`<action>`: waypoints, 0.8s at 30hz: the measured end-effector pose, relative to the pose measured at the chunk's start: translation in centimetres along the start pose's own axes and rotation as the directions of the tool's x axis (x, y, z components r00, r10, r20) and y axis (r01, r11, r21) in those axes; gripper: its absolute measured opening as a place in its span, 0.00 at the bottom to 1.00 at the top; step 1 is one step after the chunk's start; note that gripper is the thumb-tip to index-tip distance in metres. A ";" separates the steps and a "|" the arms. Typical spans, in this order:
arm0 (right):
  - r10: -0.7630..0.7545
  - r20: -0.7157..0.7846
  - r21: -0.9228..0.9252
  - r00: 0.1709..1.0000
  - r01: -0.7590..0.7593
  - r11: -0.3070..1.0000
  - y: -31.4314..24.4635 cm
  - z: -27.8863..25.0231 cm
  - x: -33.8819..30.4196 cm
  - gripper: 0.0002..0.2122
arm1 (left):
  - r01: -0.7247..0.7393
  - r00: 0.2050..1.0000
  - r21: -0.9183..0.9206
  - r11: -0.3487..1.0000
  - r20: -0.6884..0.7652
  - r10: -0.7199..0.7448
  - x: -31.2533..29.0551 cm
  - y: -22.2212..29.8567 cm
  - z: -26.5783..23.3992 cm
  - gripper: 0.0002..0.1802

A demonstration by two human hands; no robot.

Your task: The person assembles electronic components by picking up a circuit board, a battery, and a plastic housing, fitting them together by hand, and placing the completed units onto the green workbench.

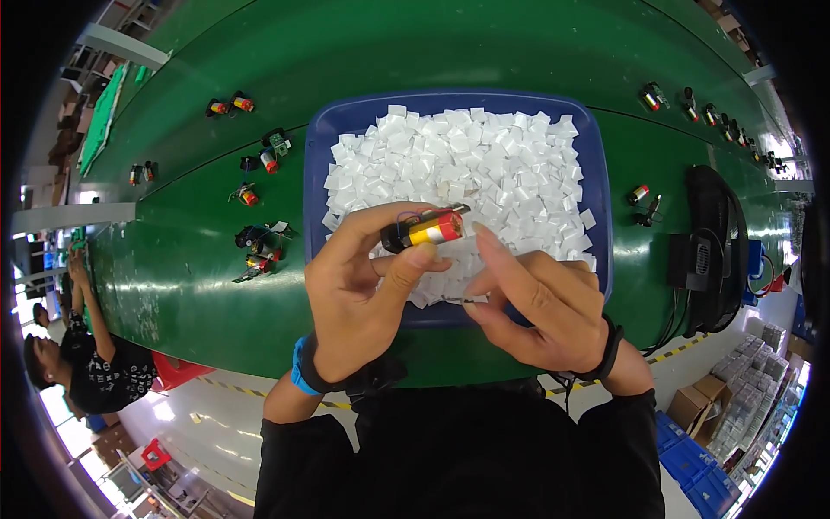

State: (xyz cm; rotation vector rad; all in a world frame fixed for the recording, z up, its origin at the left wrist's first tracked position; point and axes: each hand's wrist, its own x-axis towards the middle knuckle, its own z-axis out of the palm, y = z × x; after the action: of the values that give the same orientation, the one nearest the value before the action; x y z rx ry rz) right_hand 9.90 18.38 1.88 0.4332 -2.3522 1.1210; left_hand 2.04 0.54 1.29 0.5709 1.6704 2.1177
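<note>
My left hand (367, 272) is closed around a small battery assembly (437, 229). Its cylinder is wrapped in red, yellow and white, with a black part and thin wires at the left end. Just right of it is my right hand (540, 307), its index finger stretched toward the red end. Lower down, the right thumb and a bent finger come together on a thin, small thing that I cannot make out. Beneath both hands stands a blue tray (601, 173) filled with small white square packets (484, 147), partly hidden by the hands.
Similar battery assemblies lie on the green table (415, 48), several at the left (268, 160) and several at the right (653, 97). A black bag-like object (722, 251) rests at the right edge. Another person (86, 355) is at the table's far left.
</note>
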 end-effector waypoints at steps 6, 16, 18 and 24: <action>0.018 0.092 -0.038 0.996 -0.014 0.999 0.3 -0.3 -0.1 0.29 | -0.018 1.000 0.051 0.999 0.026 0.017 -0.1 -0.2 -0.2 0.16; -0.044 0.010 -0.036 0.999 0.045 0.998 1.5 -1.5 0.6 0.24 | 0.266 0.949 0.015 0.964 0.175 -0.264 0.6 0.6 -0.4 0.14; -0.112 0.023 -0.035 0.993 0.112 0.993 1.8 -1.2 0.5 0.23 | 0.326 0.919 -0.031 0.945 0.244 -0.309 0.5 0.8 -0.5 0.14; 0.007 0.020 -0.004 1.000 -0.007 1.000 0.9 -1.1 0.4 0.21 | 0.262 0.907 0.390 0.883 0.212 -0.363 3.2 2.8 -2.3 0.14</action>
State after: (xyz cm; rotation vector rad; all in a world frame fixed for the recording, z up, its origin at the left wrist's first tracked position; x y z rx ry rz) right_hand 9.44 19.74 2.12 0.4371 -2.3749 1.1206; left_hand -2.00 -0.26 3.76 0.6175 1.8419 1.4415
